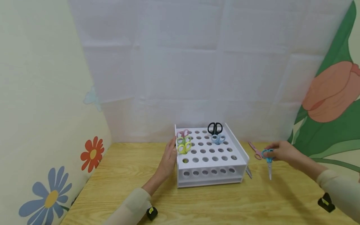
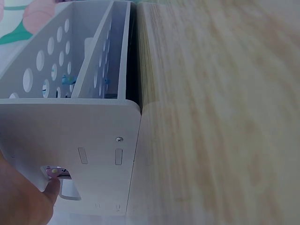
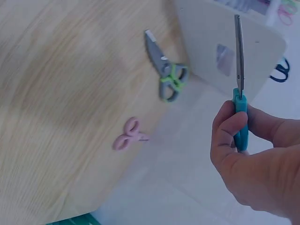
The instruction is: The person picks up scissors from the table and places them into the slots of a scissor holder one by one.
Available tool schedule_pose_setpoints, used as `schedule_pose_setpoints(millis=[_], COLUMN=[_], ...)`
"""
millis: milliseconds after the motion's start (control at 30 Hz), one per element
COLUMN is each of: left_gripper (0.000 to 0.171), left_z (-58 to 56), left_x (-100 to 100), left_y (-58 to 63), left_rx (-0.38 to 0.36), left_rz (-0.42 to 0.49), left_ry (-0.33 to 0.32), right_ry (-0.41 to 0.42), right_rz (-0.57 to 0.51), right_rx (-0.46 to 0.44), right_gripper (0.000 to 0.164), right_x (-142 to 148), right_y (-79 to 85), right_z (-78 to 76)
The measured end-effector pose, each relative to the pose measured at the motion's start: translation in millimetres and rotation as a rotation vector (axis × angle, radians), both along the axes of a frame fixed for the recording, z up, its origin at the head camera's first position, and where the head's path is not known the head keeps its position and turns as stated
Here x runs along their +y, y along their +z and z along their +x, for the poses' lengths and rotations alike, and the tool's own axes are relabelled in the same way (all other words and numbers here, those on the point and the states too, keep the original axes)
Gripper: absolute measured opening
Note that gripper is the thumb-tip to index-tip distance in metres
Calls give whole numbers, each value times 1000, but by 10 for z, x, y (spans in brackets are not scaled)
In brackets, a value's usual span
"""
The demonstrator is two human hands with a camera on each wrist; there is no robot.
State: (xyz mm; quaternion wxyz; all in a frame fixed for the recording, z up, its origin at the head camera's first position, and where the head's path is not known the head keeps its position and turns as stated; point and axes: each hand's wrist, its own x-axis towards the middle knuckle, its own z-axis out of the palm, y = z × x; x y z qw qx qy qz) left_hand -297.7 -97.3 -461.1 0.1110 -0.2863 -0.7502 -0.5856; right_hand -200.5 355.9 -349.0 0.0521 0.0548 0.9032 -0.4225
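Observation:
Teal-handled scissors (image 1: 269,158) hang blade down above the table in the head view. My right hand (image 1: 285,152) pinches their handle, and the right wrist view shows thumb and fingers around it. A white rack (image 1: 209,184) with rows of round holes stands in the middle. My left hand (image 1: 168,157) lies against the rack's left side panel; a digit touches the cutout there in the left wrist view. Scissors with pink, green, yellow-green, black and light blue handles stand in the rack's holes, among them black scissors (image 1: 215,128) and light blue scissors (image 1: 218,139).
Pink scissors (image 3: 127,136) lie on the wooden table (image 1: 126,175) right of the rack. Nearer the rack's right panel are grey-and-green scissors (image 3: 166,70), partly hidden by the rack in the head view. A white sheet (image 1: 180,62) hangs behind the table.

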Motion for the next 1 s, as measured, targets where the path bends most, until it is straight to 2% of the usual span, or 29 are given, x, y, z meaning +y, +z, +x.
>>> schedule_pose_setpoints(millis=[200,567,833,1000], left_gripper=[56,56,56,56], left_z=[-7,-9,2,4], left_x=[14,10,4,-1], left_y=[-26,-8,2,13], left_rx=[6,11,4,2], left_rz=[12,12,0,-2], left_ry=[1,-6,4,5], right_ry=[23,72,82,89], right_rz=[-18,-53,-128,-98], right_rx=[-42,3,74,131], right_gripper=[60,70,61,57], right_x=[-117,-346,-559,-671], right_y=[170,490,588,610], right_z=[9,-19,-91,-165])
